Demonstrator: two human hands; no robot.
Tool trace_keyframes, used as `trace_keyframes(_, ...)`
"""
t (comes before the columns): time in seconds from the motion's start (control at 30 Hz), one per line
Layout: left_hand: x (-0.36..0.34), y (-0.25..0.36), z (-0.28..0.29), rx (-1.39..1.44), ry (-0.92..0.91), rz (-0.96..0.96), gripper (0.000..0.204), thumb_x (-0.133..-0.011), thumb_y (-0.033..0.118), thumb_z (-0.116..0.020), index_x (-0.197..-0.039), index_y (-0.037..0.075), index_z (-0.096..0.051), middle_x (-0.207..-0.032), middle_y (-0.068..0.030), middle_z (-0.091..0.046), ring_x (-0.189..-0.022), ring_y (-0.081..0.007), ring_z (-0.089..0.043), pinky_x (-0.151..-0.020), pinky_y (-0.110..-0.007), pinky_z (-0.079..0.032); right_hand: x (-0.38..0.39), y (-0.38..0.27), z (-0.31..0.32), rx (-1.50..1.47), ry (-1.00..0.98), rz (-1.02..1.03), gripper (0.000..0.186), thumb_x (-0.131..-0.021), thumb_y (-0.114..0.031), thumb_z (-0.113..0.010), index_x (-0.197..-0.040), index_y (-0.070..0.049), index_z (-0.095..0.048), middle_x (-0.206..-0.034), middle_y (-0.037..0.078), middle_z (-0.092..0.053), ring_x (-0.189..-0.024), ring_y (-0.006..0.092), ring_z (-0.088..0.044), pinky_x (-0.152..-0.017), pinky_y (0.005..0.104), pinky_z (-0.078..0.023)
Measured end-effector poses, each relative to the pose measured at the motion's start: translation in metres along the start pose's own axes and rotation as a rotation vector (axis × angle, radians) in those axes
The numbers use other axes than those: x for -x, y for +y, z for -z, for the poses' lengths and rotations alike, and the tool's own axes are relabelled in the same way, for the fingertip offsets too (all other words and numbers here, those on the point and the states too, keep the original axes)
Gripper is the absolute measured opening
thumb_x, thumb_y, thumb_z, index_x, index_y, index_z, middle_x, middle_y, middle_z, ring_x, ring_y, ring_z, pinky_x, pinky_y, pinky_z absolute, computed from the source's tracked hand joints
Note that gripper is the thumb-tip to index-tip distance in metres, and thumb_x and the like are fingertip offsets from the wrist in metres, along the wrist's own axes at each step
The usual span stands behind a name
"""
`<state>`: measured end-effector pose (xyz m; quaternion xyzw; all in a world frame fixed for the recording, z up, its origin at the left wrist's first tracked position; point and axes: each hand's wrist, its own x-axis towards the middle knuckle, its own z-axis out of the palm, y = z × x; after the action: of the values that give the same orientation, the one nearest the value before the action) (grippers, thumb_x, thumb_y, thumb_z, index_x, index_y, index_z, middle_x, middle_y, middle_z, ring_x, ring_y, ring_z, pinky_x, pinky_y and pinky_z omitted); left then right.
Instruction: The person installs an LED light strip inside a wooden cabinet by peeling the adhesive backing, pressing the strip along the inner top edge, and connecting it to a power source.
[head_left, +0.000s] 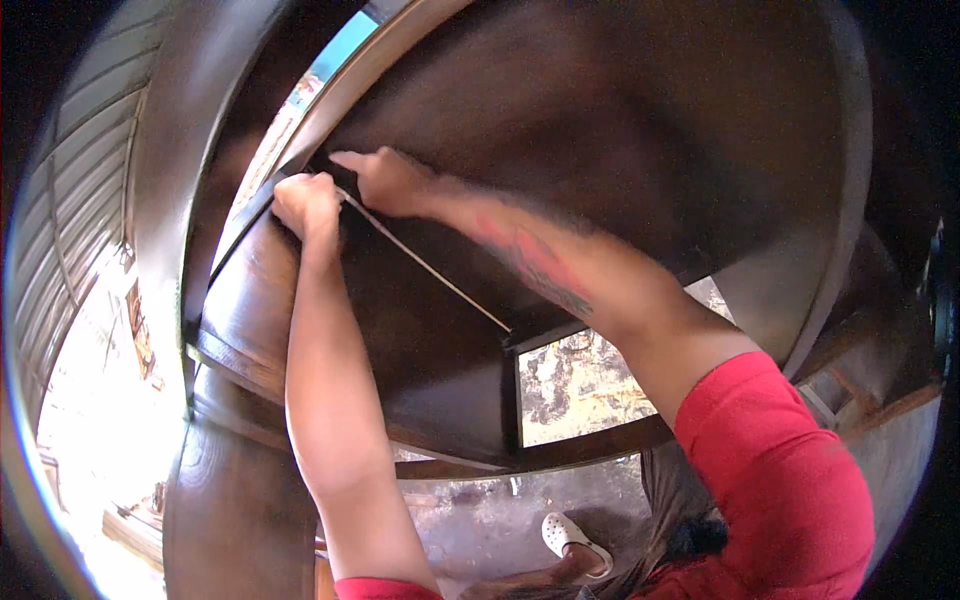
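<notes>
A thin pale strip [430, 262], a cord or a measuring tape by its look, runs taut and slanting across a dark wooden panel [440, 300]. Its upper left end meets my left hand [308, 203], which is closed in a fist against the wooden frame's edge; the fingertips are hidden. The lower right end reaches the corner of a square opening [575, 385]. Just right of the fist, my right hand [390, 182] hovers over or touches the panel, its index finger stretched toward the frame and the other fingers curled. It is slightly blurred, and I see nothing held in it.
A curved wooden rail [350, 75] borders a narrow gap at the upper left. Another upright board [235, 500] stands at lower left, beside a bright outdoor area. Below, a foot in a white clog [575, 540] rests on the grey floor [480, 530].
</notes>
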<state>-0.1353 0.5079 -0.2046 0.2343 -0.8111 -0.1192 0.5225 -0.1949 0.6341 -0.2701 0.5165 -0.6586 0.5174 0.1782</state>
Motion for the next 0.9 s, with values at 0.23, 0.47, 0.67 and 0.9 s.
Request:
trace_keyframes(0.23,0.013,0.014,0.002,-0.303,0.143,-0.268,0.021,-0.073,0.01,-0.06,-0.075,-0.008,-0.069,-0.082,-0.0309,-0.066,-0.08,-0.0436,-0.067,-0.081,-0.048,-0.052,0.073,0.03,-0.08,-0.373,0.334,0.073,0.059,-0.079,0.004,-0.046,-0.138,0.006,-0.041,-0.137,0.029,-0.045,-0.129,0.0416,-0.044,-0.11,0.0413,-0.035)
trace_keyframes(0.47,0.018,0.011,0.0,-0.355,0.138,-0.357,0.022,-0.077,0.011,-0.056,-0.079,-0.006,-0.07,-0.086,-0.0327,-0.065,-0.085,-0.0483,-0.064,-0.085,-0.052,-0.05,0.067,0.015,-0.102,-0.393,0.289,0.162,0.076,-0.072,0.008,-0.05,-0.145,0.007,-0.027,-0.147,0.028,-0.032,-0.139,0.0413,-0.03,-0.117,0.0441,-0.024)
trace_keyframes(0.67,0.022,0.014,-0.003,-0.307,0.175,-0.356,0.021,-0.077,0.01,-0.058,-0.08,-0.007,-0.07,-0.085,-0.0336,-0.065,-0.085,-0.0485,-0.065,-0.083,-0.052,-0.05,0.063,0.024,-0.102,-0.34,0.297,0.255,0.078,-0.073,0.006,-0.053,-0.146,0.007,-0.025,-0.149,0.028,-0.029,-0.139,0.0424,-0.027,-0.118,0.0448,-0.022)
trace_keyframes(0.9,0.023,0.017,-0.006,-0.325,0.231,-0.341,0.019,-0.077,0.008,-0.061,-0.078,-0.009,-0.068,-0.083,-0.0313,-0.066,-0.083,-0.0461,-0.066,-0.08,-0.051,-0.051,0.054,0.021,-0.099,-0.301,0.224,0.164,0.077,-0.073,0.005,-0.055,-0.144,0.009,-0.026,-0.149,0.029,-0.028,-0.14,0.0427,-0.025,-0.118,0.0438,-0.021)
